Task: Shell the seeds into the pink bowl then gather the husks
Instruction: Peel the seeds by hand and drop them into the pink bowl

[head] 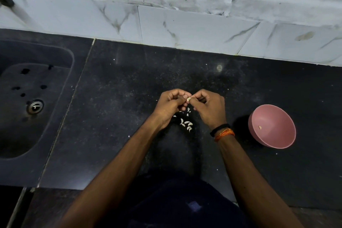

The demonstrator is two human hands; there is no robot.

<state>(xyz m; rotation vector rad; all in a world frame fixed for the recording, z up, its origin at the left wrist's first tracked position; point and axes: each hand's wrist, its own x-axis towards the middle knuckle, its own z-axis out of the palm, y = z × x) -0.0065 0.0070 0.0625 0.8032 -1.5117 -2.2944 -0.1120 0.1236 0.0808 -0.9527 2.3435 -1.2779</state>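
Nearest, left hand (171, 103) and right hand (208, 106) pinching one seed (188, 99) above scattered husks (187, 124), well left of pink bowl (283, 140); risk: kernel slipping among husks if squeezed unevenly.

The dark stone counter (129, 116) carries a pink bowl (272, 126) at the right. Small white husks (187, 124) lie scattered near its middle.

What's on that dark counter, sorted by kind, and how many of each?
Pink bowl: 1
Shelled kernel in the bowl: 1
Seed pinched between left hand and right hand: 1
Pile of pale husks: 1, pieces too small to count
Total: 4
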